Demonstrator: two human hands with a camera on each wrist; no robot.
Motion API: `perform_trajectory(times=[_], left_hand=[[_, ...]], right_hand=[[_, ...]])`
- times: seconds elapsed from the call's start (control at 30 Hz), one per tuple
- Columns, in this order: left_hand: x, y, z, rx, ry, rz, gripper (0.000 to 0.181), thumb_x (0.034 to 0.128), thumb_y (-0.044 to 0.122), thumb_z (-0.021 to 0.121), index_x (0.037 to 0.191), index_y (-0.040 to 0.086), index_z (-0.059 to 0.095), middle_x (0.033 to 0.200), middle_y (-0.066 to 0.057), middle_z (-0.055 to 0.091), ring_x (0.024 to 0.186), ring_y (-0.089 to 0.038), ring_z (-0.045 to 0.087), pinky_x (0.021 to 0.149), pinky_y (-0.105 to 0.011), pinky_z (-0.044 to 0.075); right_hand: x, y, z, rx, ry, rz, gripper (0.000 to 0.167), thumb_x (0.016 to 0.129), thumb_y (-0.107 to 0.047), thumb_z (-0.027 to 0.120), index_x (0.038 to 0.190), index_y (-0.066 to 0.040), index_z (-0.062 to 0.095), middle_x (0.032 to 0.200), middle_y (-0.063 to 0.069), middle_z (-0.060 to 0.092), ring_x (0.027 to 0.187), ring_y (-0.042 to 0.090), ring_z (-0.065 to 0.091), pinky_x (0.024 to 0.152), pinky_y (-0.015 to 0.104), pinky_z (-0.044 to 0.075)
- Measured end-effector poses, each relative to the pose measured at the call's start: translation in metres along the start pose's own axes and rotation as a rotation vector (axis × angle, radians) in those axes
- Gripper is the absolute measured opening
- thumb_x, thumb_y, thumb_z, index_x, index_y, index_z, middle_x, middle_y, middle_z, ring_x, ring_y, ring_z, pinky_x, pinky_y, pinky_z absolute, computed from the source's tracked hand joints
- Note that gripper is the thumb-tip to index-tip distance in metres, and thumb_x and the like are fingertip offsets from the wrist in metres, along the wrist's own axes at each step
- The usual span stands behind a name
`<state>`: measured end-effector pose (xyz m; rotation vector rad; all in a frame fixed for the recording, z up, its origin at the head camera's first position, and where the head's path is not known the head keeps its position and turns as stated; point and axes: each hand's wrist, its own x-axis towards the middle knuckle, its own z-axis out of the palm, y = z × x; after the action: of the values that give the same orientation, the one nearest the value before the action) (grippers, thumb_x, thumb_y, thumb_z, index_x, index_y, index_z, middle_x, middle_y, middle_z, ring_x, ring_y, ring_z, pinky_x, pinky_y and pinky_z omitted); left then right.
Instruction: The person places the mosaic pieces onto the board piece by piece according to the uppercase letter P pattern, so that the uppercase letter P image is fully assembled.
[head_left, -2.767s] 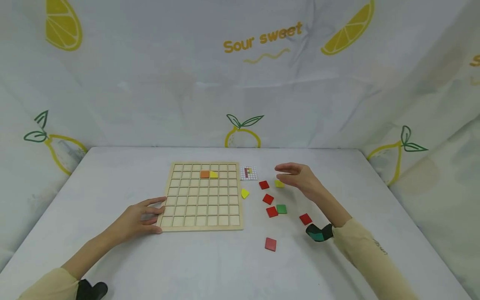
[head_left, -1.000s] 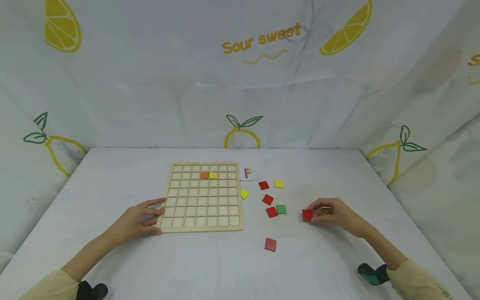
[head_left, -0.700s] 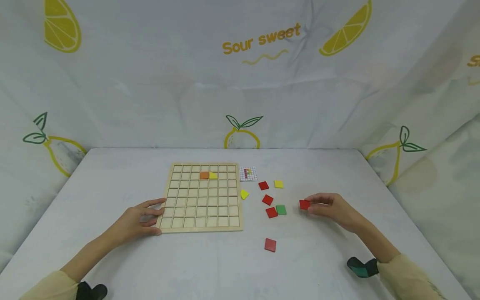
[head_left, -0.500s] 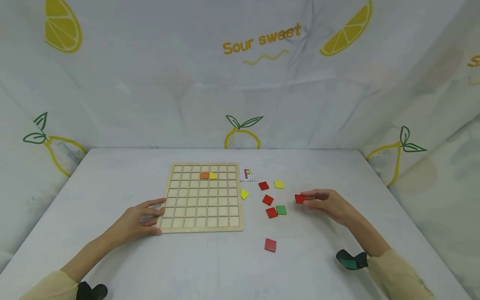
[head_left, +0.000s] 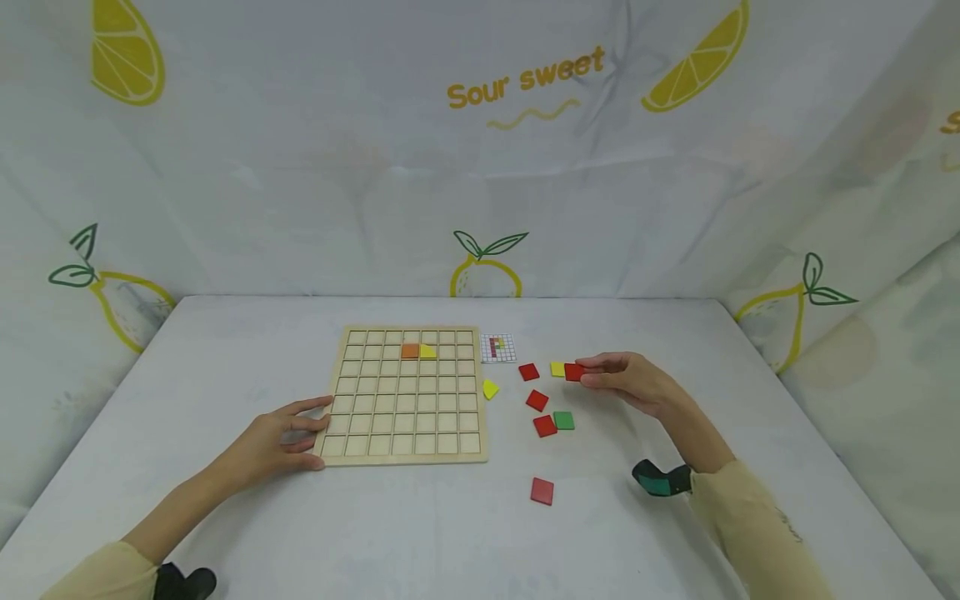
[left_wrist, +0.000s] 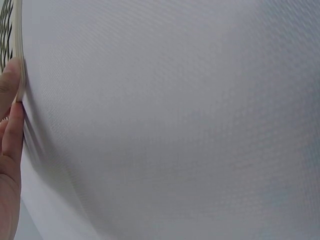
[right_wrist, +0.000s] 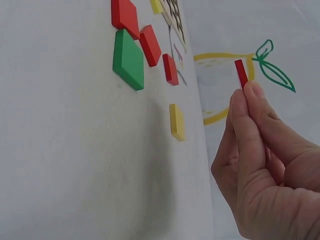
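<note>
My right hand (head_left: 628, 382) pinches a red square tile (head_left: 573, 372) between thumb and fingers. In the right wrist view the hand (right_wrist: 265, 155) holds that red tile (right_wrist: 241, 73) raised above the table, seen edge-on. In the head view the tile overlaps part of a yellow square (head_left: 557, 369). My left hand (head_left: 266, 443) touches the left edge of the wooden grid board (head_left: 405, 458), fingers spread along it. The left wrist view shows thumb and a finger of the hand (left_wrist: 10, 145) at the board's corner (left_wrist: 20, 50). An orange tile (head_left: 410, 351) and a yellow piece (head_left: 427, 352) lie side by side in the board.
A small printed grid card (head_left: 498, 348) lies by the board's upper right. Beside the board are a yellow rounded piece (head_left: 491, 389), several red tiles (head_left: 537, 401) and a green tile (head_left: 564, 420). Another red tile (head_left: 542, 491) lies nearer the front of the white table (head_left: 420, 533).
My right hand first moved down to the red tile at the right, took hold of it, then carried it up and left beside the yellow square. The left hand and board stay in place.
</note>
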<state>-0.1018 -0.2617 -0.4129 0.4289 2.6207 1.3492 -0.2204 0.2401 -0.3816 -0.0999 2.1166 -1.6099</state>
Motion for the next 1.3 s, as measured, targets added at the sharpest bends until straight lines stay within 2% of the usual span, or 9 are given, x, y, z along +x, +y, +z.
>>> perform_trajectory(times=[0.2,0.43,0.53,0.67,0.77,0.83,0.97,1.1,1.3], left_hand=[[0.000,0.000,0.000,-0.001,-0.006,-0.010,0.077,0.0715,0.011,0.082,0.136,-0.011,0.045,0.144,-0.026,0.040,0.113,-0.038,0.058,0.084,-0.023,0.057],[0.001,0.001,-0.001,0.013,-0.004,0.000,0.079,0.0722,0.011,0.082,0.137,-0.010,0.043,0.143,-0.026,0.041,0.113,-0.038,0.058,0.084,-0.023,0.057],[0.002,0.001,0.000,0.012,-0.004,0.000,0.078,0.0719,0.011,0.082,0.137,-0.010,0.044,0.143,-0.026,0.042,0.113,-0.038,0.058,0.083,-0.023,0.057],[0.002,0.001,-0.001,0.008,-0.004,-0.001,0.079,0.0718,0.011,0.082,0.138,-0.008,0.043,0.138,-0.028,0.046,0.110,-0.037,0.060,0.083,-0.024,0.058],[0.002,0.001,-0.001,0.013,-0.005,0.005,0.079,0.0720,0.012,0.082,0.138,-0.008,0.043,0.138,-0.028,0.046,0.109,-0.036,0.061,0.082,-0.023,0.058],[0.002,0.001,-0.002,0.014,-0.006,0.011,0.078,0.0722,0.012,0.082,0.138,-0.009,0.044,0.139,-0.028,0.045,0.109,-0.037,0.061,0.083,-0.023,0.057],[0.001,0.001,-0.002,0.015,-0.005,0.013,0.077,0.0722,0.011,0.082,0.136,-0.010,0.045,0.141,-0.027,0.043,0.110,-0.038,0.060,0.083,-0.023,0.057],[0.001,0.000,-0.001,0.005,-0.005,0.010,0.074,0.0721,0.011,0.082,0.133,-0.012,0.048,0.143,-0.026,0.041,0.113,-0.039,0.057,0.084,-0.023,0.057],[0.000,0.000,-0.001,-0.022,-0.011,0.000,0.074,0.0724,0.011,0.082,0.134,-0.011,0.047,0.143,-0.027,0.040,0.116,-0.041,0.054,0.085,-0.024,0.057]], right_hand=[[0.017,-0.007,0.014,0.053,-0.023,-0.024,0.030,0.092,-0.010,0.066,0.121,-0.002,0.065,0.112,0.001,0.059,0.100,0.015,0.056,0.091,0.023,0.054],[0.037,-0.019,0.037,0.092,-0.009,0.007,0.038,0.093,-0.008,0.063,0.129,0.001,0.057,0.120,0.008,0.057,0.101,0.015,0.058,0.101,0.034,0.050],[0.043,-0.025,0.045,0.111,-0.012,0.011,0.040,0.093,-0.007,0.062,0.131,0.004,0.054,0.118,0.009,0.057,0.098,0.015,0.060,0.098,0.031,0.051],[0.051,-0.031,0.056,0.130,-0.019,0.006,0.041,0.094,-0.005,0.062,0.131,0.007,0.052,0.107,0.006,0.063,0.092,0.014,0.065,0.088,0.022,0.055],[0.057,-0.034,0.065,0.141,-0.024,0.000,0.040,0.094,-0.003,0.061,0.131,0.008,0.052,0.104,0.006,0.064,0.089,0.013,0.066,0.091,0.025,0.054],[0.063,-0.036,0.072,0.150,-0.029,-0.005,0.039,0.094,-0.001,0.059,0.131,0.009,0.051,0.107,0.008,0.063,0.089,0.013,0.066,0.097,0.033,0.051],[0.072,-0.040,0.086,0.137,-0.019,0.000,0.039,0.092,-0.001,0.062,0.129,0.008,0.054,0.107,0.009,0.064,0.086,0.012,0.066,0.100,0.039,0.047],[0.081,-0.043,0.099,0.115,0.003,0.008,0.037,0.089,0.001,0.066,0.125,0.008,0.059,0.102,0.006,0.067,0.082,0.011,0.066,0.098,0.037,0.051],[0.090,-0.046,0.114,0.144,0.010,0.007,0.036,0.088,0.003,0.066,0.123,0.007,0.060,0.106,0.014,0.068,0.081,0.013,0.068,0.095,0.038,0.053]])
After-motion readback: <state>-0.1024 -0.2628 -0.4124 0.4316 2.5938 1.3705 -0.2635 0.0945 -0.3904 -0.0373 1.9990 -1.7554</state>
